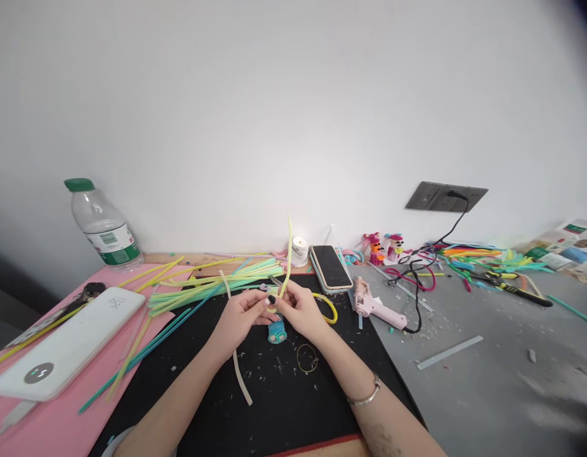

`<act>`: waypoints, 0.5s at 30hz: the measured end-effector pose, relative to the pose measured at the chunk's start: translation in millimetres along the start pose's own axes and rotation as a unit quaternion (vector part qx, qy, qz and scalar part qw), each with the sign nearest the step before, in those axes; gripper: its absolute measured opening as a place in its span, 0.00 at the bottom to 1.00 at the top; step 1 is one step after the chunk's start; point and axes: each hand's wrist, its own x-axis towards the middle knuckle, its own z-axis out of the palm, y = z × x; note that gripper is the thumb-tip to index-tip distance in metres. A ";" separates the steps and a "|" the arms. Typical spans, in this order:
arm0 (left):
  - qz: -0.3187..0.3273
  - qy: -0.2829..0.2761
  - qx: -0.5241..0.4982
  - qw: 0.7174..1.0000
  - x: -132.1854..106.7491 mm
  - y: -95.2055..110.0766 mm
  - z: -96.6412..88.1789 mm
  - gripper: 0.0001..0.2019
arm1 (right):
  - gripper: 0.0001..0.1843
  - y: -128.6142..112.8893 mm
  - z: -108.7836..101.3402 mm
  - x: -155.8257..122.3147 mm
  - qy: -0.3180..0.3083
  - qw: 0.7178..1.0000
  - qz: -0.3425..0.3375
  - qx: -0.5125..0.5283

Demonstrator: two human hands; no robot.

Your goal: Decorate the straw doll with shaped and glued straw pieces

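Observation:
My left hand [243,317] and my right hand [300,311] meet over the black mat [202,406], fingertips pinched together. Between them is a yellow pipe cleaner [289,254], its free end rising upright and its lower part curled at the fingers. A small teal figure [277,332] with two pale round spots shows just beneath the fingertips; whether a hand touches it I cannot tell. A cream pipe cleaner [242,381] lies on the mat, passing under my left wrist. To the right of my hands is a bent yellow pipe cleaner [330,310].
Green and yellow pipe cleaners [193,297] lie bundled behind my left hand. A phone [330,268] and a pink glue gun [376,308] with a black cord are right. A power bank [79,339] and a bottle [107,235] stand left; pliers [516,292] lie far right.

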 end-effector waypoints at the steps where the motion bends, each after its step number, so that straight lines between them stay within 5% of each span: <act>1: 0.001 -0.002 0.007 1.000 0.1 -0.3 -0.1 0.16 | 0.10 0.5 0.1 0.1 0.003 1.000 0.004 0.002; 15: 0.053 -0.006 0.064 0.997 -2.3 -1.4 6.4 0.12 | 0.13 0.5 10.9 0.4 0.100 0.988 0.060 0.097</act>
